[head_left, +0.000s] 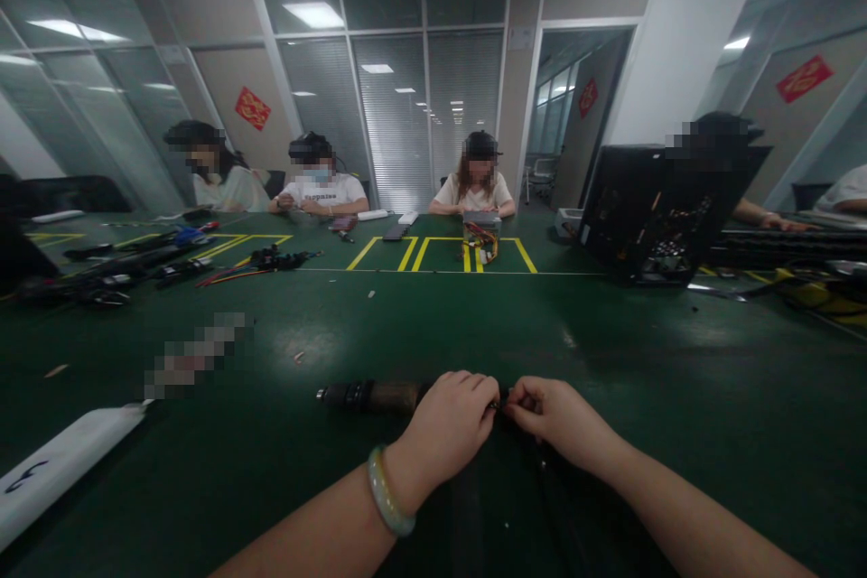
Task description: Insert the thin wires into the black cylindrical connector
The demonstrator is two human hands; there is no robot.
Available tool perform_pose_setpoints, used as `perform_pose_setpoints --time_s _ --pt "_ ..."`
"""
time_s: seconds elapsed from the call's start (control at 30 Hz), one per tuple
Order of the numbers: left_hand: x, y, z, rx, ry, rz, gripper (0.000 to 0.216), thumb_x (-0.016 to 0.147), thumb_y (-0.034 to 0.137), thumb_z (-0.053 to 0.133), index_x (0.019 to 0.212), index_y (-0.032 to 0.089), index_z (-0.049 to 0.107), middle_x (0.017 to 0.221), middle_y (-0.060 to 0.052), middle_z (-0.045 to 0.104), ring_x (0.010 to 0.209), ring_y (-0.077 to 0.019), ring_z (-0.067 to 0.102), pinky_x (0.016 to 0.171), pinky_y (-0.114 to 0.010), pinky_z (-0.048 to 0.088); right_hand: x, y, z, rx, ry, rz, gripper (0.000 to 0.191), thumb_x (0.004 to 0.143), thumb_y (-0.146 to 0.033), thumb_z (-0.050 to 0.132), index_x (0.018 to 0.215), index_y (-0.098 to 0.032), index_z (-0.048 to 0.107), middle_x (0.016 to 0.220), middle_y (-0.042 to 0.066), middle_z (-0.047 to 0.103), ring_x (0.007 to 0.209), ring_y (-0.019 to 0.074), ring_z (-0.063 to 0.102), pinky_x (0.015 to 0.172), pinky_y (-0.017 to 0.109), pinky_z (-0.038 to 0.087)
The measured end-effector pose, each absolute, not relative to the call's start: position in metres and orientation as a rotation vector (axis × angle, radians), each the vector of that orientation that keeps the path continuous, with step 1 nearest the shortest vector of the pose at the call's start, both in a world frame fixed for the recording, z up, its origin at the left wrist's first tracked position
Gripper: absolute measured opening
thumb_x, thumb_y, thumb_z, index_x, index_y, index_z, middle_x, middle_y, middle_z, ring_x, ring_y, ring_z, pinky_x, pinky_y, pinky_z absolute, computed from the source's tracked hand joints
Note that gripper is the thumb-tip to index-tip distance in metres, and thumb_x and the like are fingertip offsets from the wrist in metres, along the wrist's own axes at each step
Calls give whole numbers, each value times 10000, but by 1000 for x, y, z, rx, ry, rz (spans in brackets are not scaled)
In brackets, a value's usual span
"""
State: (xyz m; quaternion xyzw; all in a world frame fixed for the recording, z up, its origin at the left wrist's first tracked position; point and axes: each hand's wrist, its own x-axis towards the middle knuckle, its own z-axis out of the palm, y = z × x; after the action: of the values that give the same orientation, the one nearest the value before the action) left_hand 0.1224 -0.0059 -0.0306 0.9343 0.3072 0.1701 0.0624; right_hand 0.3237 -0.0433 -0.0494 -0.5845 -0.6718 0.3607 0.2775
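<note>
A dark, tube-shaped tool that looks like an electric screwdriver [393, 396] lies across the green table, its silver tip toward the left. My left hand [451, 423], with a pale green bangle on the wrist, wraps round the right part of it. Close against that end, my right hand [559, 420] pinches with thumb and forefinger. What sits between those fingertips is dark, small and mostly hidden. Below my right hand a dark cable or strap runs toward me, hard to make out.
A white bar-shaped object [64, 465] lies at left. Cable bundles [264, 260] are beyond it. Across the table [352, 325], a power supply with wires [480, 230] stands before a seated person. A black computer case [650, 217] stands at right. Several people sit around.
</note>
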Motion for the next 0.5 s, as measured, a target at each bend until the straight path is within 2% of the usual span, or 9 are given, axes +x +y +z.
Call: perform_pose_setpoints --time_s 0.5 --pt "123 -6 -29 2846 914 532 9 918 192 536 924 200 538 934 -19 613 903 -199 569 814 -334 419 325 -43 -49 -1595 -1825 967 134 899 -310 577 869 -199 645 713 -22 667 551 121 585 484 185 402"
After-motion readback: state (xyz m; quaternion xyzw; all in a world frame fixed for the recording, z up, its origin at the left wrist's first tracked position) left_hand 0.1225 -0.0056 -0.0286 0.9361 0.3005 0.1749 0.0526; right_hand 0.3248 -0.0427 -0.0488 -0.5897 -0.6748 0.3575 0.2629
